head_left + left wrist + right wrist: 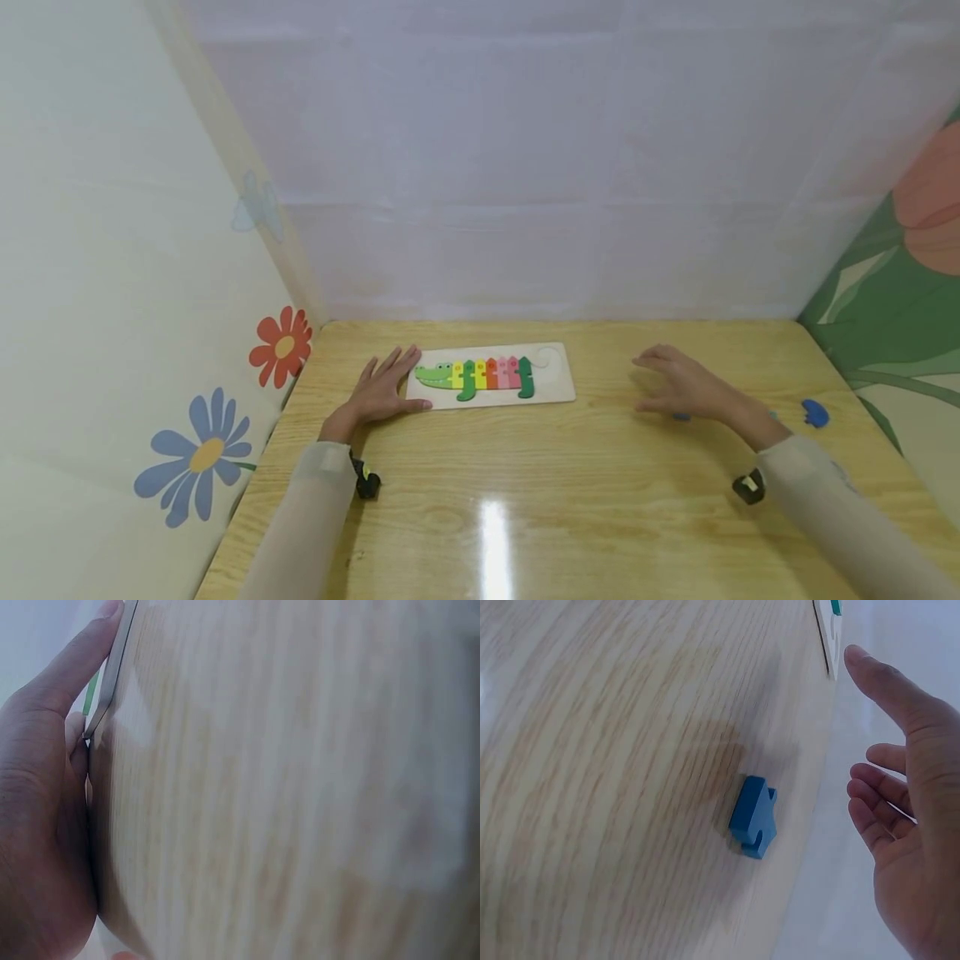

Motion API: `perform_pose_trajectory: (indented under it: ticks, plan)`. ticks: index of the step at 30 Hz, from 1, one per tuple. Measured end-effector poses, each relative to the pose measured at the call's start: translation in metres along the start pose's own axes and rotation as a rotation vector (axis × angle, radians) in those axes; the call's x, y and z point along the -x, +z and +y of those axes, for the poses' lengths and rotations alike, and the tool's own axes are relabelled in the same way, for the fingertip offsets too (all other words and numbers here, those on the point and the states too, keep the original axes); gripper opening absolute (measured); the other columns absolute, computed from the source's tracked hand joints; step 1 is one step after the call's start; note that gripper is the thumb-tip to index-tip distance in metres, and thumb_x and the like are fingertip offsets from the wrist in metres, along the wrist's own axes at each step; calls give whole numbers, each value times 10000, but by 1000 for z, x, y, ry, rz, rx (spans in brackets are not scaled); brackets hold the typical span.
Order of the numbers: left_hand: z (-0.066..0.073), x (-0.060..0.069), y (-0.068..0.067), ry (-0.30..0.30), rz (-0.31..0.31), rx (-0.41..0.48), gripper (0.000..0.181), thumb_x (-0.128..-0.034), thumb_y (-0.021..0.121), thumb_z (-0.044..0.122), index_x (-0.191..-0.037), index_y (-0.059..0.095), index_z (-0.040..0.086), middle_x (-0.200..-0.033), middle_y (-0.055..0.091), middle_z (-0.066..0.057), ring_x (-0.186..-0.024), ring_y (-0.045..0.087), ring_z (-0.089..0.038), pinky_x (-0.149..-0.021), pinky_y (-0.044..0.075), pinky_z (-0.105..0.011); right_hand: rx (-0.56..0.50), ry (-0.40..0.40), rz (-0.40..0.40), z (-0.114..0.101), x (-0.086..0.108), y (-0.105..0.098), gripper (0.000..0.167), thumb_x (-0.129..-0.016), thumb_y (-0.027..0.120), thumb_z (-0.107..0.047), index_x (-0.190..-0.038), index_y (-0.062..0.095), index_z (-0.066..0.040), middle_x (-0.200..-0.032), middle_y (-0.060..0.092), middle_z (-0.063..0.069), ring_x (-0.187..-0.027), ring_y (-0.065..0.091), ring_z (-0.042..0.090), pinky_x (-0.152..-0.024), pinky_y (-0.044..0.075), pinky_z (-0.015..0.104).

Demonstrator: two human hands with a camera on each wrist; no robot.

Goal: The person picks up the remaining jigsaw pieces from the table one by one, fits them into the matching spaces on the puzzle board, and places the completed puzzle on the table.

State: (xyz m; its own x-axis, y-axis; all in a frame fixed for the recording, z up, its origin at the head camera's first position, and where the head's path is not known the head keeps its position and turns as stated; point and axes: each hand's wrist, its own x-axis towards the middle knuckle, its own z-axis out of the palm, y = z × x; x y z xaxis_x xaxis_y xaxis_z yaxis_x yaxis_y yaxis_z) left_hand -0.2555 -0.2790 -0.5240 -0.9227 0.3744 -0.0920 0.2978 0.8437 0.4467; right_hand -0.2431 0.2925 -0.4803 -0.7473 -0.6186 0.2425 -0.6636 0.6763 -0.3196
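On the table (pixel 555 483), a crocodile puzzle board (pixel 557 383) lies near the far edge, left of centre, its left end touched by the spread fingers of the left hand (pixel 384 393). A stretch of wood parts it from the right hand (pixel 686 387), whose loosely bent fingers hold nothing. Toward the right edge sits a curved blue piece (pixel 815 413), while a notched blue piece (pixel 759 817), mostly covered in the head view, shows plainly in the right wrist view, apart from those fingers.

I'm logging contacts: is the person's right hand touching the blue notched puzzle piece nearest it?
Apart. The right wrist view shows a clear gap between the right hand and the blue notched puzzle piece.
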Motion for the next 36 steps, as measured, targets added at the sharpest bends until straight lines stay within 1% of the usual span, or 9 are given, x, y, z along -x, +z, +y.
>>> perform_pose_trajectory:
  ticks: [4, 6, 13, 22, 27, 31, 36]
  plan:
    - [0, -1, 0, 0, 2, 1, 1102, -898, 760, 618, -1708, 200, 123, -1778, 152, -100, -1642, 67, -378, -1271, -32, -651, 12, -23, 30, 4, 6, -3, 783, -718, 983, -278, -1294, 665, 145, -1192, 673, 277, -1114, 639, 448, -959, 536, 609]
    - [0, -1, 0, 0, 4, 2, 1103, -897, 761, 618, -1708, 199, 124, -1779, 151, -98, -1642, 66, -376, -1272, -35, -649, 18, -19, 30, 4, 9, -4, 786, -715, 985, -280, -1294, 665, 144, -1194, 671, 278, -1112, 639, 451, -952, 536, 612]
    - [0, -2, -1, -3, -1, -3, 1106, -899, 760, 620, -1709, 192, 125, -1780, 146, -97, -1643, 62, -375, -1272, -38, -647, 18, 64, -33, 4, 18, -10, 787, -762, 965, -330, -1325, 654, 125, -1255, 650, 299, -1166, 619, 472, -982, 519, 630]
    - [1, -1, -1, -2, -4, -6, 1097, -904, 759, 614, -1708, 199, 123, -1779, 150, -96, -1643, 66, -373, -1270, -38, -651, 10, 136, -89, 6, 29, -13, 822, -799, 937, -402, -1359, 632, 117, -1273, 643, 282, -1173, 618, 455, -992, 519, 631]
    - [1, 0, 0, -1, -3, -4, 1096, -904, 761, 612, -1709, 197, 129, -1780, 149, -94, -1642, 69, -374, -1270, -37, -651, 8, 170, -97, 8, 33, -11, 828, -798, 938, -405, -1358, 631, 121, -1274, 640, 287, -1180, 613, 460, -1009, 507, 636]
    - [1, 0, 0, 0, -1, -6, 1096, -903, 761, 613, -1709, 199, 127, -1779, 151, -95, -1642, 70, -374, -1271, -33, -651, 8, 164, -75, 10, 38, -10, 816, -771, 958, -381, -1331, 648, 126, -1253, 653, 289, -1166, 624, 467, -1004, 507, 641]
    - [1, 0, 0, 3, 0, -10, 1098, -900, 762, 613, -1707, 203, 122, -1777, 160, -100, -1641, 73, -376, -1270, -28, -654, 19, 119, -37, 13, 44, -9, 792, -724, 985, -332, -1283, 672, 135, -1189, 676, 261, -1106, 651, 447, -971, 526, 627]
